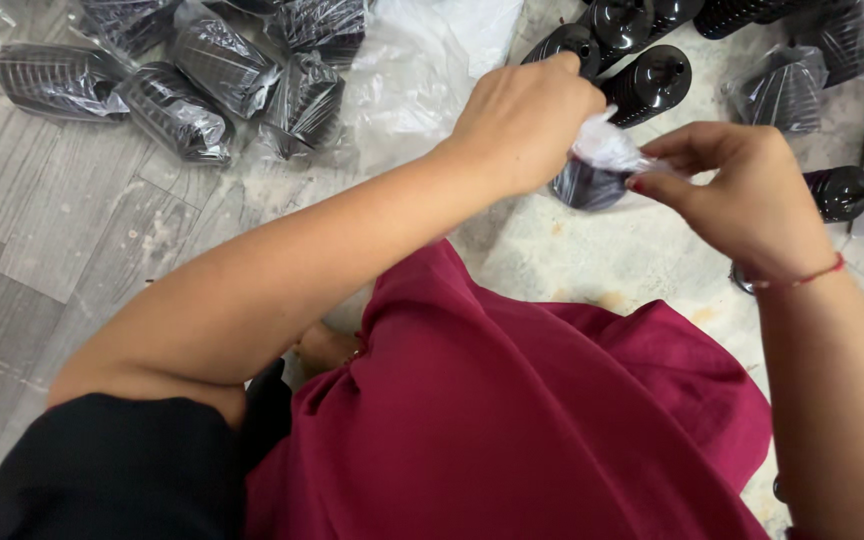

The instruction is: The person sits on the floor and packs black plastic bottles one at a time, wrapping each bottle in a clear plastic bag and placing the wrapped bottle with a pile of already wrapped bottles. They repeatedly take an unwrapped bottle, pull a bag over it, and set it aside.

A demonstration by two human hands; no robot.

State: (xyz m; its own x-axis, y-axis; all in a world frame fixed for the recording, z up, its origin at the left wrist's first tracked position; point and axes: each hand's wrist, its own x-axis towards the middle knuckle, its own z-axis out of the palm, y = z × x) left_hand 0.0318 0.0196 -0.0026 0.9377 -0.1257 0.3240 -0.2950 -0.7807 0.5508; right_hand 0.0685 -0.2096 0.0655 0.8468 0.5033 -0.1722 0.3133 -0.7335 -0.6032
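Black ribbed part [584, 185], clear-bagged, between hands

Black ribbed part [584, 184] in hands: plastic, dark, slight sheen. Clear bag [607, 148] twisted over it: thin film, crinkled, whitish where bunched. Left hand [524, 120] and right hand [742, 195]: bare skin; thin red thread band [802, 280] at right wrist. Bagged parts [187, 75]: black plastic under glossy, wrinkled film. Unbagged parts [652, 80]: glossy black plastic, smooth. Loose film sheet [422, 70]: clear, creased. Floor [62, 230]: grey wood-grain finish, matt, scuffed; beside it pale stone-like surface, stained. Maroon garment [532, 420]: woven cloth, matt.
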